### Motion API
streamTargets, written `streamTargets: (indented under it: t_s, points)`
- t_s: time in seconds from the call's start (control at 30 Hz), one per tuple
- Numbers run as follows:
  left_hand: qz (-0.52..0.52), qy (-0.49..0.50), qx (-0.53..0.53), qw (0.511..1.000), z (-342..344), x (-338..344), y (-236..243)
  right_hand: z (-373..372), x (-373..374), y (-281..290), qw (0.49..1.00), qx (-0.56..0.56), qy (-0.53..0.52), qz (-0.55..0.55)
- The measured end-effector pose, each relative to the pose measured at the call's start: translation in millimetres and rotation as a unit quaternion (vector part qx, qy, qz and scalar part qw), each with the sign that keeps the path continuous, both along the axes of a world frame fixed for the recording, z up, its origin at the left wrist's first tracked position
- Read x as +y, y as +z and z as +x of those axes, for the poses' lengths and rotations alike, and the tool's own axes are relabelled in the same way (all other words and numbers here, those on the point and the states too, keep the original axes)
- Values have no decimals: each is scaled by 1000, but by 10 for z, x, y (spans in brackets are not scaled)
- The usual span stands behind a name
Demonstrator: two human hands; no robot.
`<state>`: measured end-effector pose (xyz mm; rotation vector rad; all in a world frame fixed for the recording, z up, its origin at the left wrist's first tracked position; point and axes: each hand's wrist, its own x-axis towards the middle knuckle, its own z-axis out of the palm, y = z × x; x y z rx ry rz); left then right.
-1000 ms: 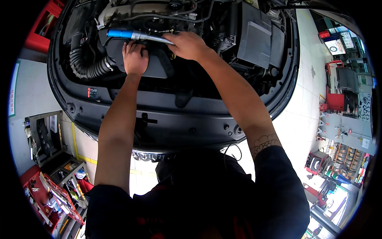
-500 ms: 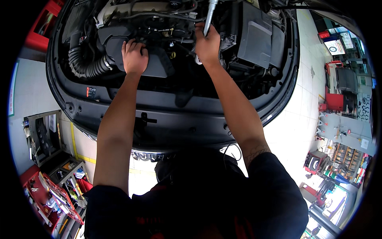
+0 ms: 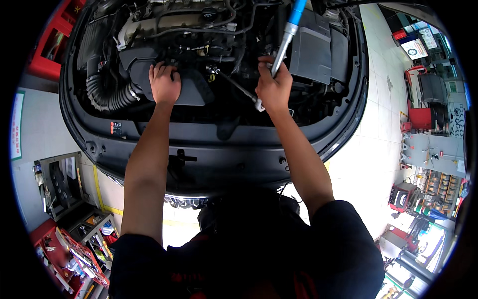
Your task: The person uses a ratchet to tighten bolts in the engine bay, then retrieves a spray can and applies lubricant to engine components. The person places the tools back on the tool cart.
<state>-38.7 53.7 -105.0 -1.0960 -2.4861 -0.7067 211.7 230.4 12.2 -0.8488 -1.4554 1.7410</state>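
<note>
Inside the open engine bay, my left hand (image 3: 165,83) lies on a black plastic engine cover (image 3: 191,89), its fingers stretched out and holding nothing. My right hand (image 3: 275,88) is closed around the silver shaft of a torque wrench (image 3: 282,52), near its head. The tool's blue handle points up and away toward the far right. Its round ratchet head (image 3: 259,105) shows just left of that hand. From the head a thin extension bar (image 3: 237,85) slants away to the left, its far end at the engine near a small yellow loop (image 3: 211,77).
A ribbed black air hose (image 3: 112,97) curves at the bay's left. Right of my right hand sits a grey-black box cover (image 3: 311,50). The front bumper panel (image 3: 224,164) runs between me and the engine. An open red toolbox (image 3: 82,256) stands at the lower left.
My right hand has come nearer and to the right with the torque wrench, and the blue handle and extension bar now show. The left hand stays on the cover; the view has shifted slightly.
</note>
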Motion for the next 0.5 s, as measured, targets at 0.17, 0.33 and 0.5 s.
streamTargets:
  t_s: [0.17,0.33,0.5]
  points:
    - [0,-1,1,1000,14,56,2,603,29,473,998,70,4,-6]
    - [-23,-5,12,1000,-49,-4,-59,1373,227,646,976,182,-27,117]
    - [-58,-3,44,997,-121,-14,-81,2005,855,363,895,435,-35,94]
